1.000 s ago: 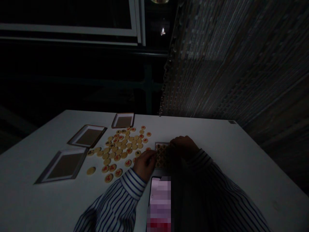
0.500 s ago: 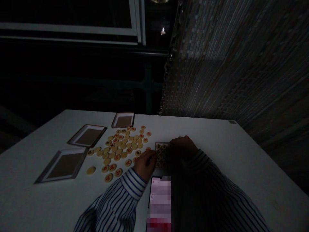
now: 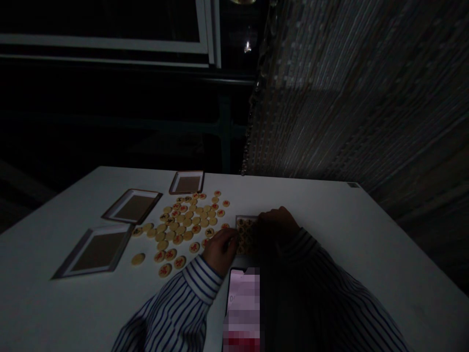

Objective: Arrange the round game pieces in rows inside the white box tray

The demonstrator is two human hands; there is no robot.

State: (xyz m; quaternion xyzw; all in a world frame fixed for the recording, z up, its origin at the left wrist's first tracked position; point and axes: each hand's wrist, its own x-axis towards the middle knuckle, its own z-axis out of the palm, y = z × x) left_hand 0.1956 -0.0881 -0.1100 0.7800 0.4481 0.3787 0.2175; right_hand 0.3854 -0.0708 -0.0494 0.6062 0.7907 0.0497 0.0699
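Note:
A small shallow box (image 3: 246,233) lies on the white table, filled with round Chinese chess pieces in rows. My left hand (image 3: 222,249) is at its left side, fingers curled and closed near the edge; what they grip is hidden. My right hand (image 3: 280,222) rests over the box's right part with its fingers bent down in deep shadow, so anything in them cannot be made out. Left of the box, many loose chess pieces (image 3: 186,222) are spread out, some face up with red or black characters, others blank side up.
Three shallow trays stand leftward: a near one (image 3: 97,249), a middle one (image 3: 134,205) and a far one (image 3: 187,182). A lit phone (image 3: 242,298) lies between my forearms. A bead-string curtain (image 3: 311,98) hangs behind the table (image 3: 366,234). The room is dark.
Almost nothing differs. The fingers of my left hand have shifted very slightly at the box's left edge; the loose pieces and trays have stayed in place.

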